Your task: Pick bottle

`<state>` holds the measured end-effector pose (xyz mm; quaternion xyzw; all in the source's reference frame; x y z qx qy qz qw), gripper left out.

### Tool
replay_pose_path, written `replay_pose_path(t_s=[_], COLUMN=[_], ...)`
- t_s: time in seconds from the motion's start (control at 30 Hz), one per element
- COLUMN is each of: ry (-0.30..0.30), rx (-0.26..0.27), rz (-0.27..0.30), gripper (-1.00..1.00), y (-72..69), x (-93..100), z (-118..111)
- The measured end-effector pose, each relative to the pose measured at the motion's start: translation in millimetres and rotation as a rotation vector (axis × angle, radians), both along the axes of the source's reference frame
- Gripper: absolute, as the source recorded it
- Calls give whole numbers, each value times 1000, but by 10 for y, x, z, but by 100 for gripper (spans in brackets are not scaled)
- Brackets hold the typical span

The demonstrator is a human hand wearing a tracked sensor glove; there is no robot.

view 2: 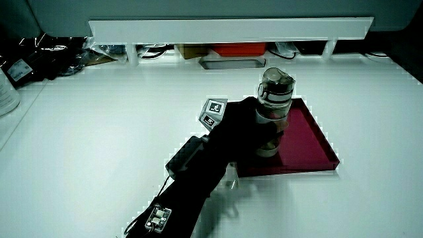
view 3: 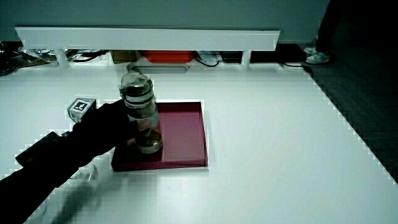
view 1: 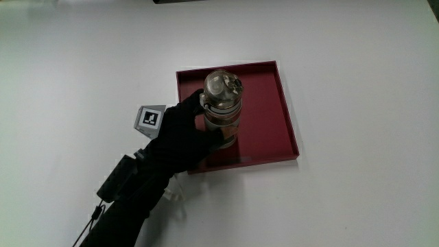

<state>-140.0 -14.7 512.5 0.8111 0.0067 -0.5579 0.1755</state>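
Wrapped in black-gloved hand (view 1: pixel 180 132), clear cylindrical plastic bottle (view 1: pixel 222 108) upright on dark red square tray (view 1: pixel 264 137), axis vertical.

A plain white bench (view 1: pixel 357 62) fills the main view, evenly lit, with soft shadows. In both side views a low white partition (view 2: pixel 231 28) runs along the edge of the bench farthest from the person, standing on short white legs. Under and past it lies clutter: an orange box (view 2: pixel 239 49), a grey tray (view 2: pixel 228 63) and some cables. In a side view black bags and gear (view 2: pixel 33 56) are heaped near the bench corner. In a side view a dark floor (view 3: pixel 364 93) borders the bench edge, with a grey wall (view 3: pixel 298 15) above the partition.
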Motion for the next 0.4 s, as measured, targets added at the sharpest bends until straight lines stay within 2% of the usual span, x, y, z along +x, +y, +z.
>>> replay_pose_path(t_s=[0.03, 0.1, 0.13, 0.27, 0.3, 0.4], ry=[-19, -10, -32, 63, 53, 159], rx=[10, 17, -3, 71, 65, 50], rz=[6, 10, 16, 30, 35, 18], gripper=[100, 100, 100, 100, 100, 100], y=[0, -3, -5, -45, -56, -71], x=[-12, -23, -31, -81, -107, -188], z=[-4, -44, -87, -230, -277, -439])
